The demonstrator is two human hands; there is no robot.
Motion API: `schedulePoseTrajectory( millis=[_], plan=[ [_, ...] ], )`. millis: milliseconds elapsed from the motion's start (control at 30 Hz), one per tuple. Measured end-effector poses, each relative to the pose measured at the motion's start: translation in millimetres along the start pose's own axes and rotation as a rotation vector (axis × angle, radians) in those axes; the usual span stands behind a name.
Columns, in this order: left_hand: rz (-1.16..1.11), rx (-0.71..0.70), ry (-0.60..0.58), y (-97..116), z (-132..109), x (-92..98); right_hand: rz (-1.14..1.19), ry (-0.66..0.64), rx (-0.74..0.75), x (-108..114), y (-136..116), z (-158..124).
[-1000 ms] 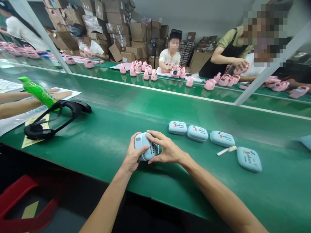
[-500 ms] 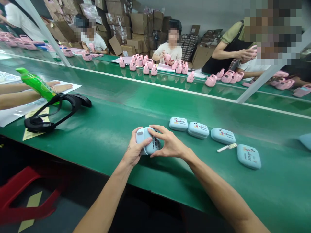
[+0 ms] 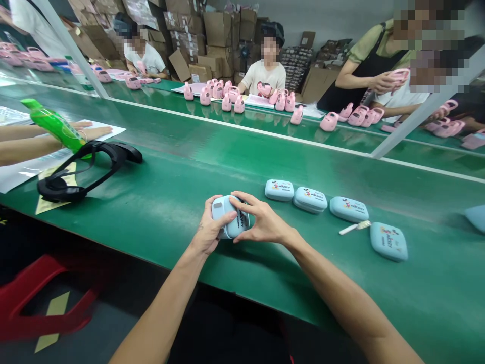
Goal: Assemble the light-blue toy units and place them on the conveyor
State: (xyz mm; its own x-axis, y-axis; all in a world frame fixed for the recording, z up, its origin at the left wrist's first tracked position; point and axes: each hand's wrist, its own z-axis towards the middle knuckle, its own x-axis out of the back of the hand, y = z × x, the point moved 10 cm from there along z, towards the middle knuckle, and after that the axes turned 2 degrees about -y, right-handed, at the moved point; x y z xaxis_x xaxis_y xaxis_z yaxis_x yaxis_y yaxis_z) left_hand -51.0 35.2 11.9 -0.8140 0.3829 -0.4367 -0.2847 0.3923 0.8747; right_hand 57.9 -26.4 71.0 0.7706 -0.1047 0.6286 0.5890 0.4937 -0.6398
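Between my two hands is a light blue case [image 3: 232,228] with rounded corners and Mickey print, held just above the near part of the green table. My left hand [image 3: 210,225] wraps its left end, thumb lying across the top. On the other end, my right hand [image 3: 264,220] grips with fingers at the far edge and thumb at the near edge. To the right lie several similar blue cases, among them one [image 3: 279,190] at the left of the row and one [image 3: 388,241] at the right. A small white stick-like piece [image 3: 354,227] rests beside them.
A black headset with straps [image 3: 79,174] and a green bottle [image 3: 56,126] are at the left, by another person's arms [image 3: 34,144]. Across a pale rail [image 3: 242,124], people handle pink cases [image 3: 329,121]. A red stool [image 3: 34,298] stands below the table edge.
My hands keep nearly the same grip on the case. The view has shifted slightly. Across the table, a person at the right now holds a pink item more plainly in view.
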Motion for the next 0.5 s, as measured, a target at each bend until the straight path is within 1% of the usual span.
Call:
schedulePoseTrajectory(
  millis=[300, 500],
  plan=[
    [-0.030, 0.028, 0.032, -4.1, 0.7, 2.9, 0.050, 0.027, -0.053, -4.7, 3.7, 2.5],
    [-0.058, 0.017, 0.074, -6.3, 3.6, 6.5, 0.081, 0.034, -0.068, -12.0, 8.7, 3.5]
  ],
)
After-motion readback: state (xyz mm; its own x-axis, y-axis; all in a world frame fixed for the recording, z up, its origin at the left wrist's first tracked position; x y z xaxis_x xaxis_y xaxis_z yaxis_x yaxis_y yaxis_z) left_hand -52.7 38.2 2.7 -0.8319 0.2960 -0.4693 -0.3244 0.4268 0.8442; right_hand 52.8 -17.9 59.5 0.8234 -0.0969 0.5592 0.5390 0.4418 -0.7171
